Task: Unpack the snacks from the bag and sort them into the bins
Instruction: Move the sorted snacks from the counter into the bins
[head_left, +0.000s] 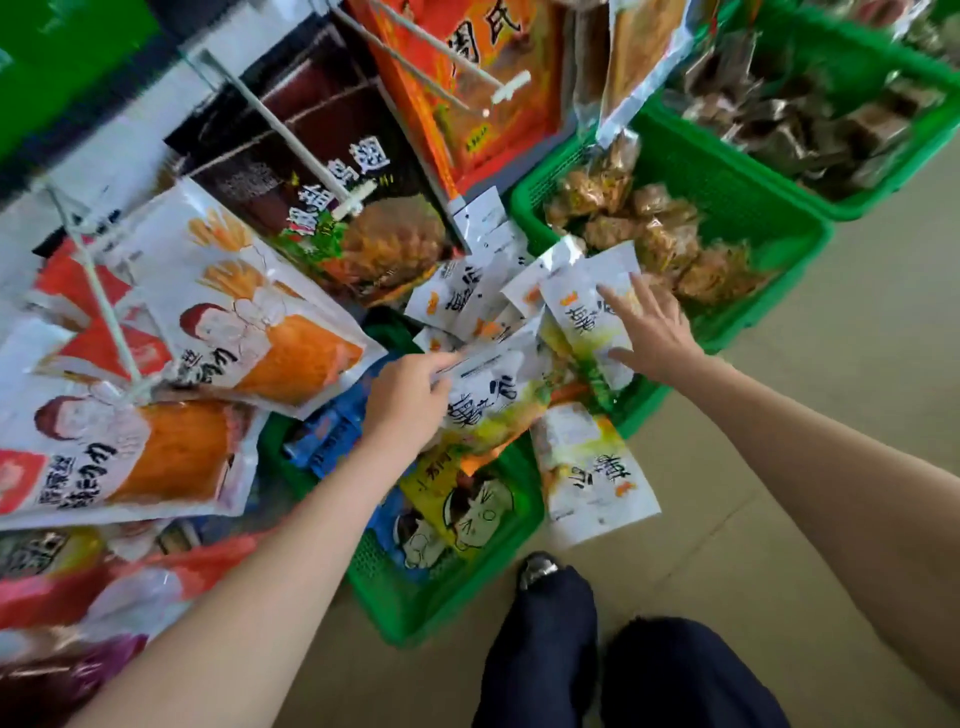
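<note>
My left hand pinches the top edge of a white and yellow snack packet above a green bin. That bin holds blue and yellow cartoon packets. My right hand has spread, straight fingers lying on another white packet of the same kind. Several more such white packets are piled between the two bins. One white packet leans over the near bin's right rim. No bag is visible.
A second green bin to the right holds clear packs of brown snacks. A third green bin stands at the top right. Large snack bags hang on white hooks at the left. My legs stand on the beige floor.
</note>
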